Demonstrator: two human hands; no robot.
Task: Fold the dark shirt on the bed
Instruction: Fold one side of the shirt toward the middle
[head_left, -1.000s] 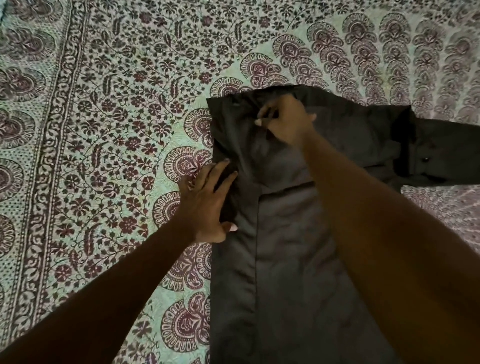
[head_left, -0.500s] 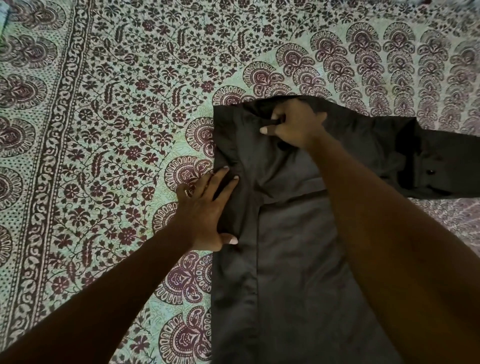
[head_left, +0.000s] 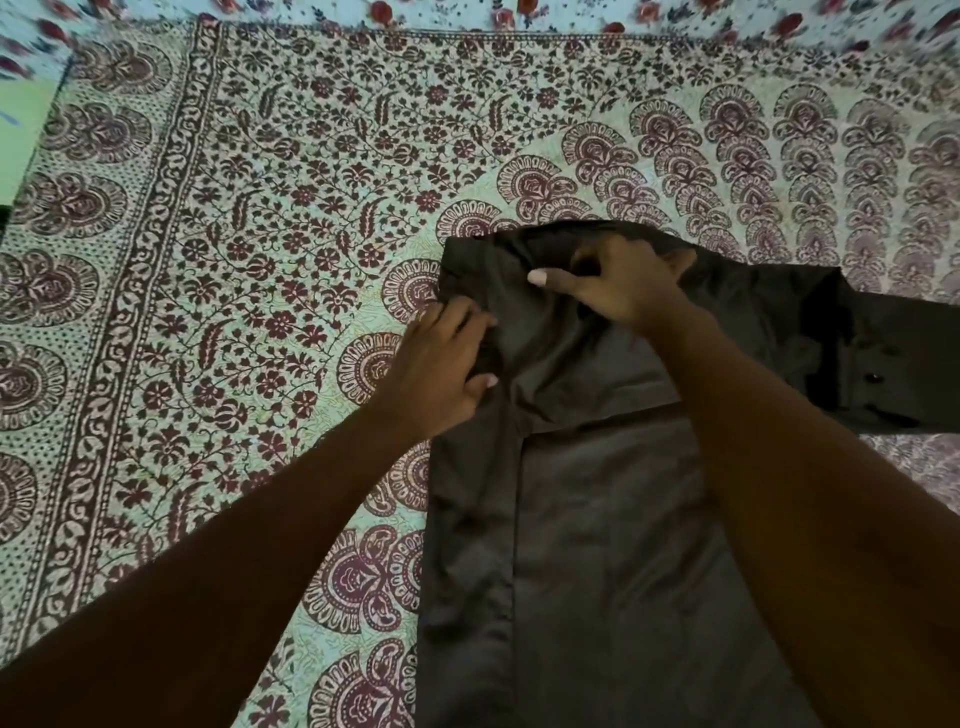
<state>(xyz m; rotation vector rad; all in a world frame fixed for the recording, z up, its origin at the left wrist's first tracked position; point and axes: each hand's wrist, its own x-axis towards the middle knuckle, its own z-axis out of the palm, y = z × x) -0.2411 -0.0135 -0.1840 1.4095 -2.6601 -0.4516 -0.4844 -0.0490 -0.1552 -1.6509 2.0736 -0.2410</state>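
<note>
The shirt (head_left: 597, 519) lies flat on the bed (head_left: 260, 260), over a patterned sheet (head_left: 311, 171) printed in maroon on pale green, toward the bed's right side and running down to the near edge. Its left side is folded in along a straight vertical crease, and a sleeve (head_left: 883, 358) stretches off toward the right edge, with a button showing near its cuff. The left hand (head_left: 441, 364) rests on the shirt's left edge near the top, its fingers (head_left: 467, 325) curled into the cloth and the thumb pressing from below, so it is pinching the fabric. The right hand (head_left: 618, 286) sits at the top of the shirt by the collar, fingers bunched and gripping a fold of cloth, the forearm crossing over the shirt body.
</note>
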